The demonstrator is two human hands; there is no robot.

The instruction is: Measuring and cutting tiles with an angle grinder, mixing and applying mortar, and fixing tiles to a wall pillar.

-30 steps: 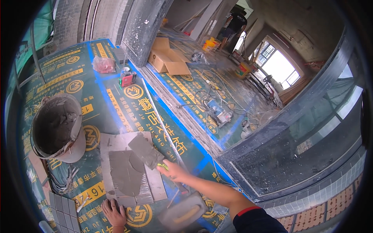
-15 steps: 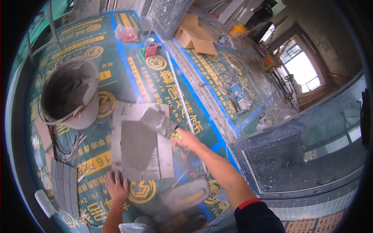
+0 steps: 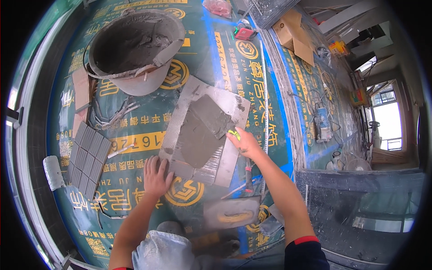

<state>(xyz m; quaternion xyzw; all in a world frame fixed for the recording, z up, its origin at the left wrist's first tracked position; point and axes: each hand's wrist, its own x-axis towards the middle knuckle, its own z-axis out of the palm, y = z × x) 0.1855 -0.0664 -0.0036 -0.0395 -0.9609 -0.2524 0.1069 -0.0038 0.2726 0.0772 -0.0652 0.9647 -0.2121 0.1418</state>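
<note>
My right hand (image 3: 245,143) grips a putty knife by its yellow-green handle (image 3: 233,134). The wide blade (image 3: 215,123) lies against a layer of wet grey mortar (image 3: 198,144). That layer covers much of a light grey rectangular sheet (image 3: 229,167) on the floor, and a ribbed strip shows along the mortar's lower right side. My left hand (image 3: 157,174) rests with its fingers spread at the sheet's near left corner; nothing is held in it. A notch-free flat trowel (image 3: 231,211) with a pale handle lies near my knees.
A large bucket (image 3: 148,83) of mortar stands beyond the sheet at the left. Ribbed grey tiles (image 3: 90,155) and a white roller-shaped object (image 3: 54,173) lie left. A red tool (image 3: 245,31) and a long measuring strip (image 3: 265,90) are to the right. Beyond the door track sits a cardboard box (image 3: 294,38).
The view has swung, so the scene sits further right and the bucket higher. The blade, formerly appearing raised over the sheet's far right part, now lies on the mortar. My left hand stays at the corner.
</note>
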